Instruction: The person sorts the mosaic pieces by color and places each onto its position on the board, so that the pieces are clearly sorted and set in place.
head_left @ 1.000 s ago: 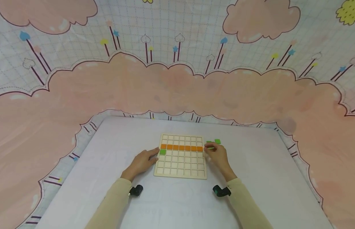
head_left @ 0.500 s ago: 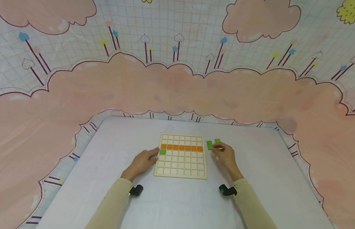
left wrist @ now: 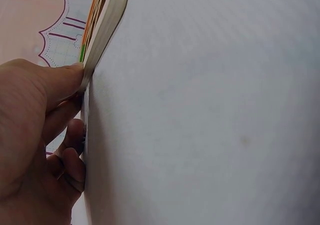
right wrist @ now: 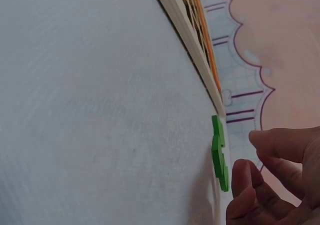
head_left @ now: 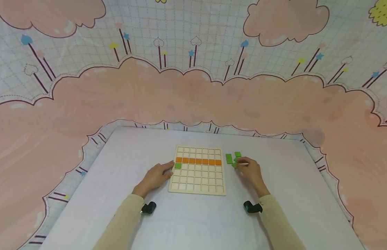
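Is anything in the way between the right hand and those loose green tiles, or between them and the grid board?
Nothing visible. The right hand is close to the loose green tiles, with no object showing between, and only white table shows between the nearest of them and the grid board.

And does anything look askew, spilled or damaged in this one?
Nothing looks spilled or damaged. The orange tiles sit in an even row on the board. The only untidy spot is the loose green tiles to its right, which lie at mixed angles, unlike that row.
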`<action>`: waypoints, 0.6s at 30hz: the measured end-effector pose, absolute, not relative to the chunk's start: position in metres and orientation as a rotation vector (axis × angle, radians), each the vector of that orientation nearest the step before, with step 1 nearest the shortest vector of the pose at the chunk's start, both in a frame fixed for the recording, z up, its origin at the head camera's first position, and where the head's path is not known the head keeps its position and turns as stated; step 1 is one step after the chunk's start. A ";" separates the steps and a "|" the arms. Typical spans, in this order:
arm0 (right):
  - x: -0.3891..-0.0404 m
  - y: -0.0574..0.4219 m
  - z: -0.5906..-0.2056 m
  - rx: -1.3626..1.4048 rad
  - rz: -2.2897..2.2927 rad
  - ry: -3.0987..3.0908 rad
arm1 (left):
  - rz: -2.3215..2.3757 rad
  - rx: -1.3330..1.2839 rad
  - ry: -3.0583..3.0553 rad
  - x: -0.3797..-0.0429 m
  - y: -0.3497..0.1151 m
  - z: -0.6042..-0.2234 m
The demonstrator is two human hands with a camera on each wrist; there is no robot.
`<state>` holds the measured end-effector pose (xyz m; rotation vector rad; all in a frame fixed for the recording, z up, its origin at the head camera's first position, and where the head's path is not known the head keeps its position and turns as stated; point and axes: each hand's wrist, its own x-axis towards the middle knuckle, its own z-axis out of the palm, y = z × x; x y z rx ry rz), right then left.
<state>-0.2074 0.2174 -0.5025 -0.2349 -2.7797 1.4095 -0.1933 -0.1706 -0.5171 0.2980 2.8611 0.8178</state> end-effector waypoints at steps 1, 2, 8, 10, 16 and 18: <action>-0.207 0.218 -0.503 -0.236 1.404 -2.786 | 0.815 0.296 2.859 -0.193 -0.170 -0.517; -0.207 0.219 -0.503 -0.234 1.401 -2.792 | 0.813 0.298 2.861 -0.194 -0.170 -0.517; -0.207 0.225 -0.505 -0.190 1.355 -2.815 | 0.817 0.310 2.876 -0.194 -0.170 -0.519; -0.208 0.227 -0.507 -0.173 1.321 -2.823 | 0.815 0.307 2.875 -0.194 -0.170 -0.519; -0.212 0.226 -0.508 -0.241 1.261 -2.865 | 0.811 0.302 2.867 -0.195 -0.170 -0.520; -0.213 0.224 -0.508 -0.283 1.254 -2.883 | 0.818 0.302 2.864 -0.195 -0.171 -0.521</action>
